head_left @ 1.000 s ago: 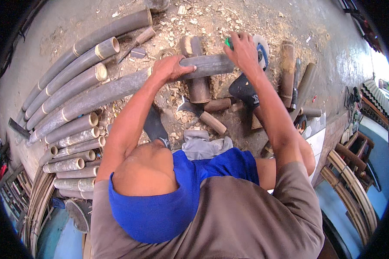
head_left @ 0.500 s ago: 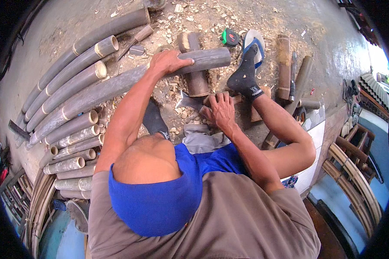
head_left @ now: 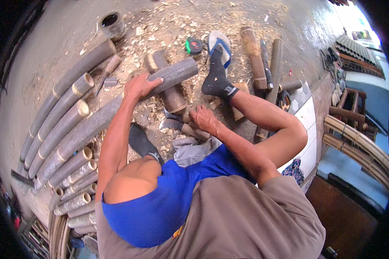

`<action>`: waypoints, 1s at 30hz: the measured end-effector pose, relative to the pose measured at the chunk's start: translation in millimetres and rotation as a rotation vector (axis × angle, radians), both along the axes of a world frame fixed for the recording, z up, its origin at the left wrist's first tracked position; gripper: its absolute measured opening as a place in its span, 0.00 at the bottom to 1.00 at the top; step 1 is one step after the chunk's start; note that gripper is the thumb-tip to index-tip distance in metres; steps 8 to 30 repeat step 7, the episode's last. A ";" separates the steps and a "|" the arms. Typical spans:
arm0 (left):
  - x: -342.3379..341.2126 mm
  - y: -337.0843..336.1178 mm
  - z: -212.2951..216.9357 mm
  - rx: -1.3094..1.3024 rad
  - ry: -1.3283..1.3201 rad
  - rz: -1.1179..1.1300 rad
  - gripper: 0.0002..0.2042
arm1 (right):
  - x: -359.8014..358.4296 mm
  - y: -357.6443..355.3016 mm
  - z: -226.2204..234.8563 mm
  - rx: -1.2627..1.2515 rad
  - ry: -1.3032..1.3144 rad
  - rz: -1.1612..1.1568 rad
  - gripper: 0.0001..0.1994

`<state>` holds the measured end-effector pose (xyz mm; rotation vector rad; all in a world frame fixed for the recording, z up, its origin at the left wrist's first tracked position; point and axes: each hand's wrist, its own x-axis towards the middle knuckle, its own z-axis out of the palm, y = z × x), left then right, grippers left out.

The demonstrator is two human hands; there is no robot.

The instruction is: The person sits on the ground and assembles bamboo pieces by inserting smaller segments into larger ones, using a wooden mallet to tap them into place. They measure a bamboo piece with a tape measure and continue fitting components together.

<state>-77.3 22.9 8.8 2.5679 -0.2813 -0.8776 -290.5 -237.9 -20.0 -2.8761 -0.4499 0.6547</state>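
Observation:
My left hand point(head_left: 138, 87) is wrapped round a long, curved grey bamboo pole point(head_left: 101, 114) near its far end. That end rests across a short brown bamboo piece point(head_left: 173, 97) on the ground. Just right of the short piece's near end, my right hand point(head_left: 204, 119) is low over the wood chips, fingers bent and slightly apart, with nothing visible in them. Close below it lies a hatchet-like tool, its metal blade point(head_left: 172, 121) to the left and its wooden handle point(head_left: 195, 132) beside my right hand. The fingertips' contact with the ground cannot be made out.
Several curved bamboo poles point(head_left: 60, 127) lie at the left. A green-and-black tape measure point(head_left: 193, 45) is beyond the support, near my sandal point(head_left: 221, 43). Bamboo lengths point(head_left: 254, 58) lie right of my foot. An upright hollow cylinder point(head_left: 112, 25) stands far left.
The view has shifted, so the scene sits further left. My right hand has come off the tool area toward the short bamboo's near end, leaving the handle uncovered. My left hand keeps its hold.

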 end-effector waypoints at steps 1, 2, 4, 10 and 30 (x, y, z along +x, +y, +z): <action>-1.4 -3.7 5.9 0.008 0.009 -0.001 0.41 | 3.0 -0.9 3.7 0.026 0.035 -0.006 0.14; -0.5 -6.4 12.7 0.019 0.033 -0.012 0.40 | 15.3 -12.9 7.8 0.021 0.117 -0.077 0.13; -9.6 -1.8 11.7 0.006 0.037 0.000 0.41 | 46.1 -58.0 3.3 0.028 0.022 -0.222 0.14; -13.6 6.4 14.3 0.038 0.023 0.015 0.42 | 121.6 -189.8 34.0 0.158 -0.464 -0.881 0.16; -13.6 6.4 14.3 0.038 0.023 0.015 0.42 | 121.6 -189.8 34.0 0.158 -0.464 -0.881 0.16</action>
